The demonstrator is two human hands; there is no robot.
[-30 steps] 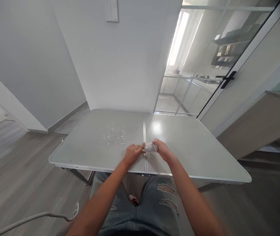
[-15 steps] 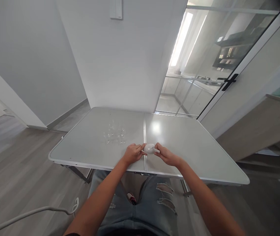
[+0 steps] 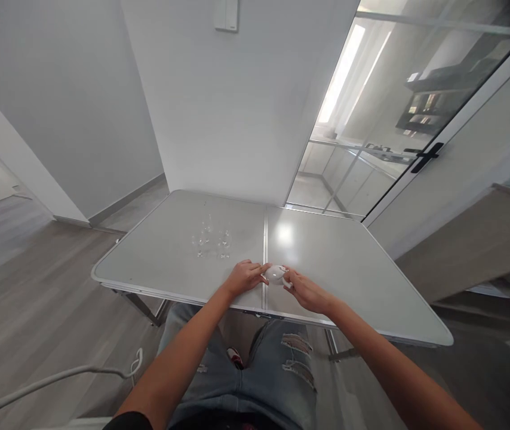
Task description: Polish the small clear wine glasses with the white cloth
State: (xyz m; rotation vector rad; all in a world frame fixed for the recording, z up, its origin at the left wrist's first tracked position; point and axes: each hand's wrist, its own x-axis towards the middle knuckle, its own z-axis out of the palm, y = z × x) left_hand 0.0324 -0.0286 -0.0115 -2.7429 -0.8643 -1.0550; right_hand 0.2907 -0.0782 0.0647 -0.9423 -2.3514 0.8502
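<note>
Plain grey folding tabletop pushed up against a white wall, glass sliding door off to one side, wood floor all round. Person's sitting at the near edge in ripped jeans with both hands out over the centre seam that splits the tabletop in two.

Between the hands sits a small white rounded thing, right beside the seam, close to the near edge. I honestly can't tell what it is, some smooth glossy little object. The left hand is loosely curled with its fingertips touching one end of it. The right hand comes in from the other end, fingers pinched lightly at it. Neither looks like a full wrap, more of a fingertip hold from both ends.

On the far side of the left hand there's a little cluster of small clear glasses, standing upright and packed close together.

Where I'd worry: the white thing looks slick and round, and it's only held by fingertips, so a slip could send it rolling off the near edge and onto the floor. And those glasses are light and bunched up. A careless sweep of the left arm forward could knock them all over.
</note>
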